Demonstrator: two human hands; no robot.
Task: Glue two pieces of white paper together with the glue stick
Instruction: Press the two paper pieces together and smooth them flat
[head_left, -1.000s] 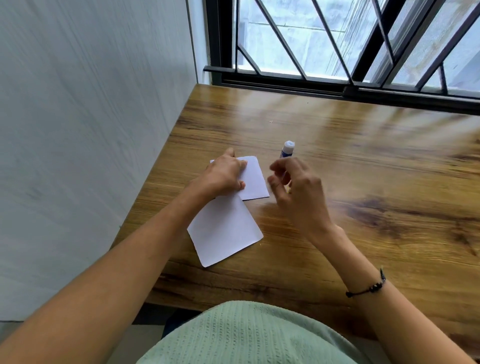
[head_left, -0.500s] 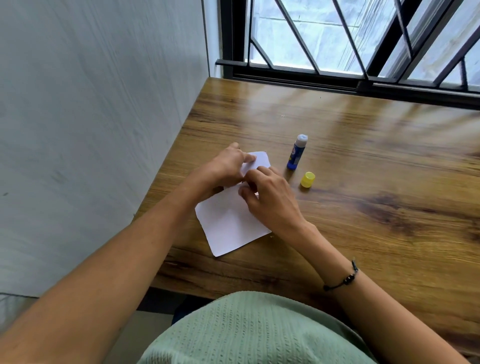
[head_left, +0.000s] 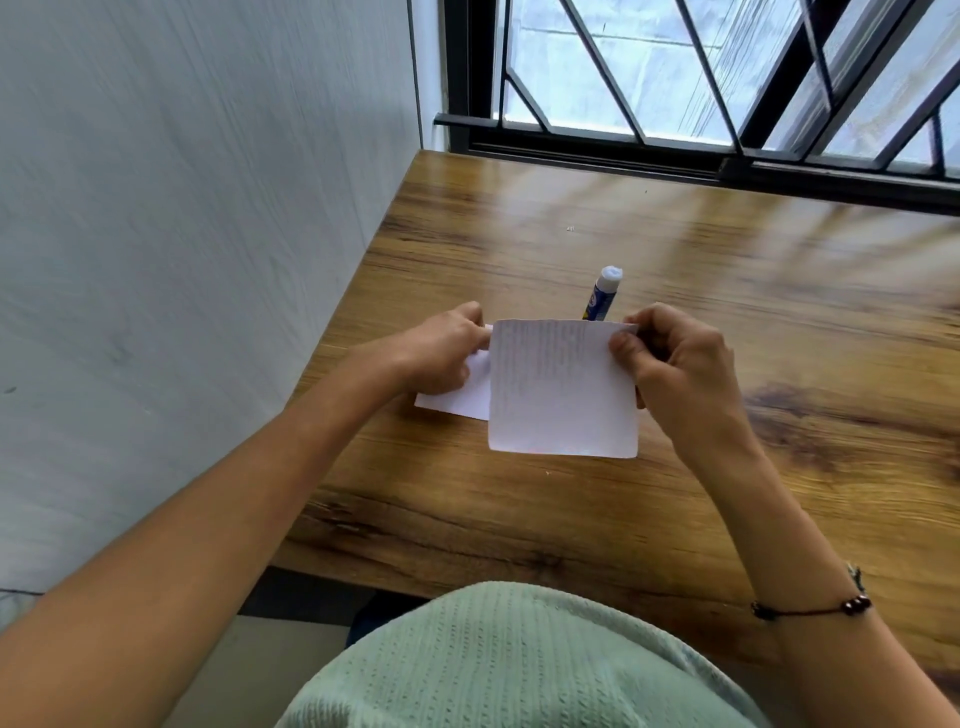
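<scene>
From the camera on my head I look down at my two hands over the wooden table (head_left: 675, 493). My right hand (head_left: 675, 374) pinches the upper right corner of the nearer white paper (head_left: 563, 395), thumb on the face toward me and the other fingers curled behind it. That sheet hangs from my grip, raised off the table and facing me, its lower edge free and its top edge level with my knuckles. My left hand (head_left: 441, 353) is curled at the sheet's upper left edge and closes on the second white paper (head_left: 460, 400), which sticks out below and to the left of that hand, partly behind the nearer sheet. I cannot tell whether my left fingers also grip the nearer sheet or only touch its edge.

The glue stick (head_left: 602, 293) stands upright on the table just beyond the top edge of the raised paper, between my two hands and apart from both. Its cap is off and the white glue shows at the top; its base is hidden behind the paper.

Most of the second sheet is covered by my left hand and by the front sheet, so its shape is unclear. My right fingertips behind the paper are out of sight. A dark beaded bracelet (head_left: 810, 608) sits on my right wrist. A barred window (head_left: 675, 78) runs along the far edge of the table, and a pale wall (head_left: 182, 234) stands to its left.
</scene>
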